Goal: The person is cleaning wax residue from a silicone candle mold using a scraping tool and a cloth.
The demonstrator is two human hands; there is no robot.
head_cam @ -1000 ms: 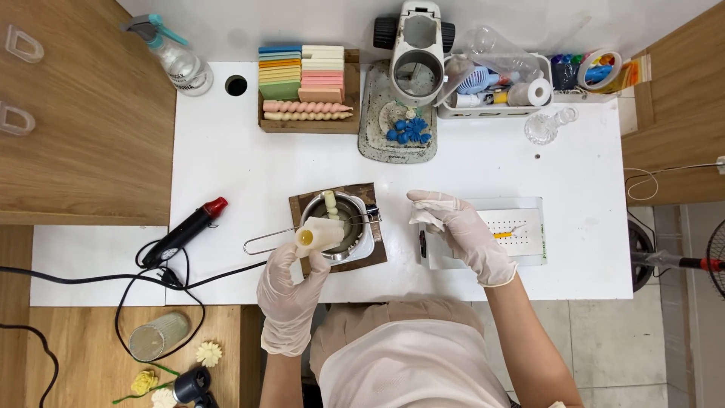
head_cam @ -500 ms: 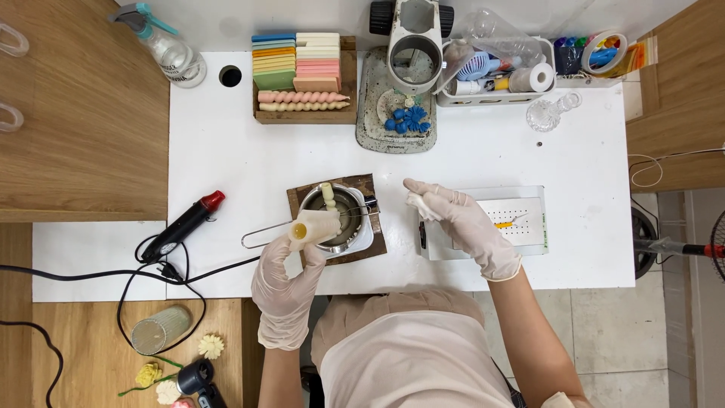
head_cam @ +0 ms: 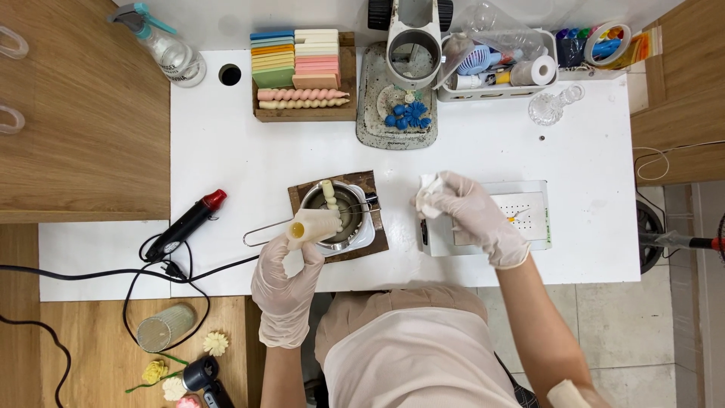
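Both my hands wear pale gloves. My left hand grips a cream-coloured tube-shaped mould, tipped on its side over a small metal pot with a wire handle. A cream twisted candle leans inside the pot. The pot stands on a white hot plate on a brown mat. My right hand pinches a crumpled white tissue above a white box-shaped device, right of the pot.
A black and red heat gun with its black cable lies left of the pot. At the back stand a tray of coloured wax slabs and twisted candles, a spray bottle, a stained tray with blue flowers and a supply basket.
The view has shifted slightly. My right hand has closed a little more on the tissue; my left hand still holds the mould over the pot.
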